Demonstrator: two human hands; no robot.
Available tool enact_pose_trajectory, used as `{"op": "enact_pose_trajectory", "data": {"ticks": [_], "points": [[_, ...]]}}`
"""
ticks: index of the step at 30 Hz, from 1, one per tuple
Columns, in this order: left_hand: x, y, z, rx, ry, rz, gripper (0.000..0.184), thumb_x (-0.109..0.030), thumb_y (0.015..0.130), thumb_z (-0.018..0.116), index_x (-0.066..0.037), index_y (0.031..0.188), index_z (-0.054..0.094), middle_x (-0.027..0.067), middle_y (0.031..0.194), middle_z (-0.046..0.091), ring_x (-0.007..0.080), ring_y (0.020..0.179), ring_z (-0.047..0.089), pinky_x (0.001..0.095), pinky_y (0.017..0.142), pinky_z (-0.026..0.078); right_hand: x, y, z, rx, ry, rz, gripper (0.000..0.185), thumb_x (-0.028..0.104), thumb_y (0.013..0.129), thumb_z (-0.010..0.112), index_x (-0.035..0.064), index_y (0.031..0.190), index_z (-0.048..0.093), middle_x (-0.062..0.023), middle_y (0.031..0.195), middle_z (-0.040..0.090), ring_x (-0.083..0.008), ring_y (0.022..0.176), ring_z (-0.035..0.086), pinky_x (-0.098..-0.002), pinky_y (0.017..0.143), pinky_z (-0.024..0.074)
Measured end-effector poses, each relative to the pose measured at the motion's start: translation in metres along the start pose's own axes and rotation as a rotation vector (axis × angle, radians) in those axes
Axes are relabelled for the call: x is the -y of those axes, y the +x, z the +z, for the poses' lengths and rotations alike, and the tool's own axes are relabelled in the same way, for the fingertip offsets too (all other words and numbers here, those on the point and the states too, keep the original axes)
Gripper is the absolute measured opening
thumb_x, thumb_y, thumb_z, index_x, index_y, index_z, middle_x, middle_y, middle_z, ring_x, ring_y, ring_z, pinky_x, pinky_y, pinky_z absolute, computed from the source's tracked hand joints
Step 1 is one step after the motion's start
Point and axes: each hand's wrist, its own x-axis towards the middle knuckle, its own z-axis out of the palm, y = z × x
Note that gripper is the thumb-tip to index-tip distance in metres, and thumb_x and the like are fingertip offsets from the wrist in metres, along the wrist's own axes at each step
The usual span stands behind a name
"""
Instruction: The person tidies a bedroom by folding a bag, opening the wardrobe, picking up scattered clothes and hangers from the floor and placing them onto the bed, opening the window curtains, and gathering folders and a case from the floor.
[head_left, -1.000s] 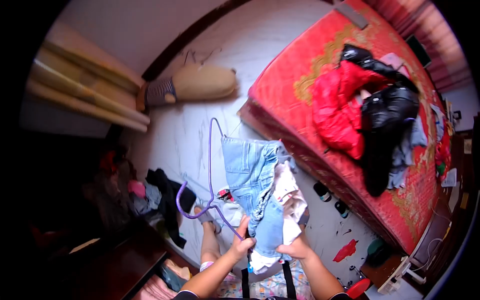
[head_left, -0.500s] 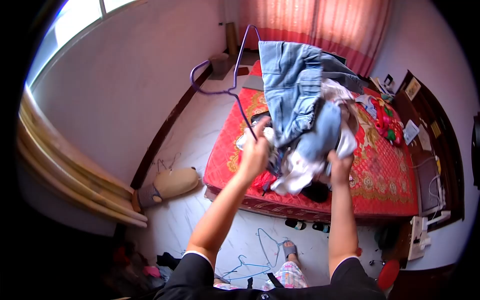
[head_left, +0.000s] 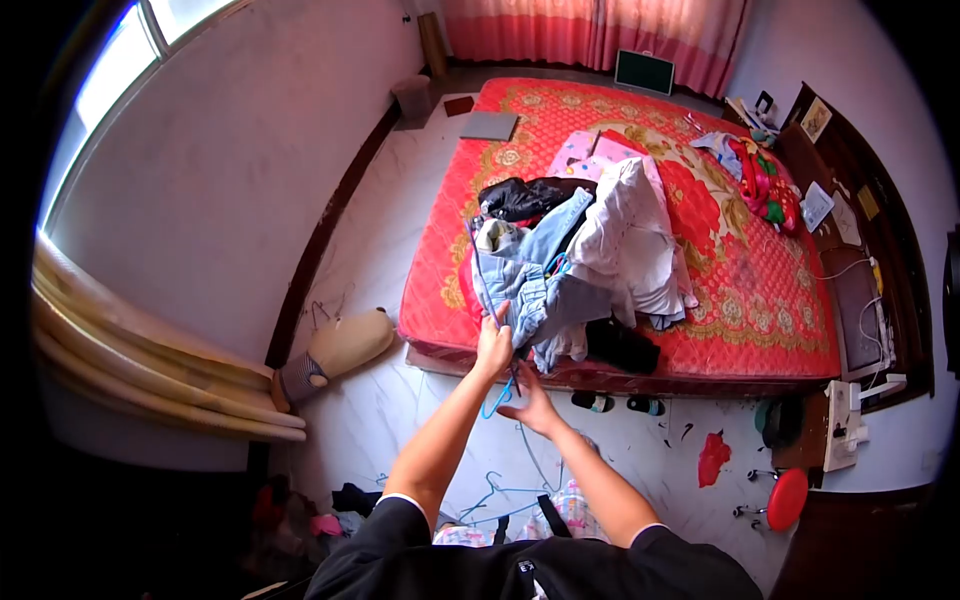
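My left hand [head_left: 493,347] is closed around a purple clothes hanger [head_left: 477,262], in front of the bed's near edge. Light blue denim clothing [head_left: 512,290] lies against that hanger and spreads over the pile behind it. Just below and to the right, my right hand [head_left: 535,405] has its thumb and fingers apart, close to a bright blue hanger [head_left: 495,400] that hangs down over the floor. Whether the fingertips touch this hanger I cannot tell. White clothing [head_left: 625,235], a black garment [head_left: 620,345] and a black jacket [head_left: 530,198] make up the rest of the pile.
The pile rests on a bed with a red floral cover [head_left: 745,340]. Blue hangers [head_left: 492,492] lie on the floor by my legs. A long plush toy [head_left: 350,345] is at the left, slippers [head_left: 592,402] by the bed, and a red stool [head_left: 787,499] at the right.
The lifted denim and white clothes have come down onto the bed. The purple hanger has dropped along with my left hand. My right hand has let go of the clothes and moved down and left.
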Motion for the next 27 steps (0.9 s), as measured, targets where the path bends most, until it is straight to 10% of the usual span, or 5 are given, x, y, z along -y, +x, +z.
{"op": "enact_pose_trajectory", "data": {"ticks": [1, 9, 15, 20, 27], "points": [[0.011, 0.001, 0.006, -0.031, 0.025, 0.204, 0.054, -0.006, 0.072, 0.038, 0.0, 0.125, 0.046, 0.0105, 0.083, 0.059, 0.0116, 0.056, 0.045, 0.0252, 0.053, 0.039, -0.003, 0.01, 0.011, -0.054, 0.047, -0.027, 0.083, 0.011, 0.067, 0.075, 0.0036, 0.135, 0.027, -0.015, 0.129, 0.042, -0.0231, 0.121, 0.039, -0.0353, 0.097, 0.036], [-0.084, -0.003, -0.015, 0.02, 0.047, 0.388, 0.049, -0.028, 0.092, 0.043, -0.013, 0.137, 0.03, 0.0249, 0.133, 0.03, 0.0359, 0.123, 0.034, 0.036, 0.101, 0.029, 0.072, 0.099, -0.049, -0.391, -0.069, -0.118, 0.029, 0.025, 0.095, 0.04, 0.0036, 0.101, 0.059, -0.0034, 0.079, 0.056, -0.0093, 0.053, 0.05, -0.023, 0.05, 0.0431], [-0.035, -0.039, -0.035, -0.211, -0.101, 0.284, 0.043, -0.013, 0.089, 0.044, -0.001, 0.13, 0.037, 0.0175, 0.119, 0.048, 0.0276, 0.111, 0.045, 0.0326, 0.096, 0.033, 0.086, 0.181, -0.142, -0.36, 0.802, 0.013, 0.031, 0.018, 0.091, 0.041, 0.005, 0.118, 0.038, -0.0203, 0.107, 0.053, -0.0294, 0.091, 0.059, -0.0383, 0.076, 0.0501], [0.154, -0.16, -0.038, -0.256, -0.042, -0.227, 0.049, -0.022, 0.085, 0.052, 0.0, 0.127, 0.04, 0.0232, 0.119, 0.048, 0.0309, 0.106, 0.049, 0.0377, 0.089, 0.039, -0.022, 0.134, -0.179, -0.94, 0.851, 0.359, 0.064, 0.036, 0.087, 0.048, 0.0061, 0.136, 0.021, -0.0213, 0.13, 0.037, -0.0291, 0.108, 0.05, -0.0401, 0.088, 0.045], [0.304, -0.382, -0.026, -0.097, 0.142, -1.108, 0.05, -0.022, 0.076, 0.057, 0.003, 0.119, 0.048, 0.0238, 0.099, 0.06, 0.0315, 0.092, 0.058, 0.0357, 0.083, 0.044, -0.302, -0.07, -0.1, -0.346, 0.301, 1.167, 0.024, 0.026, 0.085, 0.051, 0.0054, 0.097, 0.054, -0.0083, 0.084, 0.061, -0.0195, 0.077, 0.06, -0.034, 0.064, 0.0502]]}}
